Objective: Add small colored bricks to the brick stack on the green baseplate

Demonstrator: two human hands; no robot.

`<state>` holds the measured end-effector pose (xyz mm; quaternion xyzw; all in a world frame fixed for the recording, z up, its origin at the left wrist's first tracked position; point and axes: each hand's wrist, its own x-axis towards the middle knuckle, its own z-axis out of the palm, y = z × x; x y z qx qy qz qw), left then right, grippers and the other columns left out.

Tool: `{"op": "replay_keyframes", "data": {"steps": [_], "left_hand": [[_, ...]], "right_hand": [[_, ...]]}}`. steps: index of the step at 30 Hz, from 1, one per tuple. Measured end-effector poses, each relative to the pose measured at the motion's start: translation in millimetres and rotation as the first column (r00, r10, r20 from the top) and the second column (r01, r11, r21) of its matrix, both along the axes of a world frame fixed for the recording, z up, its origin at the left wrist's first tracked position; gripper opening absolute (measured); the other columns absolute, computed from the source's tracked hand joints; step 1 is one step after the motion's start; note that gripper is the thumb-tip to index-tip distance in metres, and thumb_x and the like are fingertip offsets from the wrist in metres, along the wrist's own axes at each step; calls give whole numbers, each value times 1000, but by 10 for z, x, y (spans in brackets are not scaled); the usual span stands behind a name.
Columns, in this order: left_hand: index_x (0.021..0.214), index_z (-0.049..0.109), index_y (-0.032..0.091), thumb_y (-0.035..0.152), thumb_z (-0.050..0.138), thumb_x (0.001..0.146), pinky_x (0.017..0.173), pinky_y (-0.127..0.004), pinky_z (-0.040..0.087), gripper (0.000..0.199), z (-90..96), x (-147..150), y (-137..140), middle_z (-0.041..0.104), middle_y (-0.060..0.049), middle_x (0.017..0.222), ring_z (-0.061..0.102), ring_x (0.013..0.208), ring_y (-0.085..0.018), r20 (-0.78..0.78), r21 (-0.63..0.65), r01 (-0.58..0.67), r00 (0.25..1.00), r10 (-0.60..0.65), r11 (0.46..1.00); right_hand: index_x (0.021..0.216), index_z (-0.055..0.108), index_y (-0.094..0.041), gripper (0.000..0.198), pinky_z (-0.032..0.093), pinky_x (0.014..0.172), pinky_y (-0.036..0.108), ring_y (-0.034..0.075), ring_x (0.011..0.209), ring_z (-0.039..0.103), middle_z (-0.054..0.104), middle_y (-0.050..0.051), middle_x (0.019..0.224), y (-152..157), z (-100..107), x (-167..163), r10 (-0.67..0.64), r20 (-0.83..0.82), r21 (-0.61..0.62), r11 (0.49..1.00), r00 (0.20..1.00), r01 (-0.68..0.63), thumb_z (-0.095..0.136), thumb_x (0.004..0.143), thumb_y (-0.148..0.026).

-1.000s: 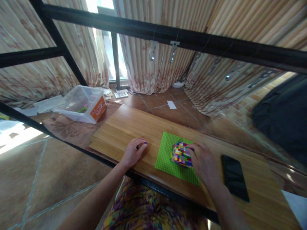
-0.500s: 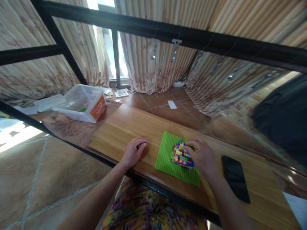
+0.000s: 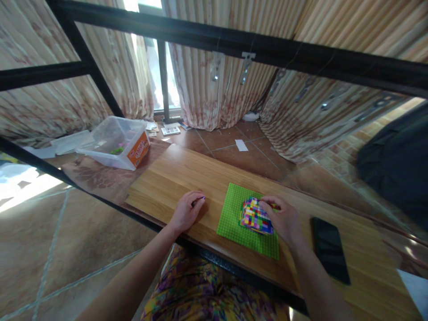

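A many-coloured toy brick structure (image 3: 256, 216) stands on a green studded baseplate (image 3: 230, 221) on the wooden board. My right hand (image 3: 281, 217) is at the structure's far right top edge, thumb and fingers pinched together and touching it; whatever they hold is hidden. To the left of the baseplate, my left hand (image 3: 187, 211) rests on the board with its fingers curled closed. A small purple brick (image 3: 203, 197) shows at its fingertips, mostly covered.
A clear plastic box (image 3: 115, 164) with an orange label and a few pieces inside stands at the far left. Right of my right hand lies a black phone (image 3: 330, 249). A dark metal bar (image 3: 200, 36) crosses above the wooden board (image 3: 174, 169).
My right hand has shifted slightly at the structure's top edge, its fingers a little more bunched. My left hand stays in place. The whole view has moved very slightly.
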<state>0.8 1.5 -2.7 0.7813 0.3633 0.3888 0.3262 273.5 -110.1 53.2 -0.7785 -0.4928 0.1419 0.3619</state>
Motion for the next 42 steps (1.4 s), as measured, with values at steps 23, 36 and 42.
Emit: {"op": "replay_keyframes", "data": {"steps": [23, 36, 42], "left_hand": [[90, 67, 20, 29, 54, 86, 87, -34, 50, 16, -2, 5, 6, 68, -6, 96, 63, 93, -18, -3, -1, -2, 1000, 2, 1000], [87, 67, 18, 36, 42, 91, 80, -30, 50, 30, 110, -11, -33, 68, -6, 93, 63, 88, -17, 15, -103, -8, 1000, 10, 995], [85, 66, 19, 40, 40, 91, 73, -26, 50, 34, 137, -32, -36, 67, -4, 88, 61, 80, -15, 56, -198, 25, 998, -15, 980]], "right_hand": [[83, 71, -19, 34, 47, 68, 31, 20, 71, 63, 71, 5, 79, 60, 2, -38, 6, -69, -57, 998, 998, -10, 54, 78, -48], [97, 66, -23, 20, 44, 89, 38, 21, 97, 58, 66, 6, 100, 140, 221, -983, 291, 229, 198, 920, 929, -337, 48, 89, -27], [104, 64, -20, 22, 45, 86, 37, 21, 95, 58, 65, 7, 99, 430, -54, -1460, 342, 72, 124, 929, 937, -348, 51, 86, -22]]}}
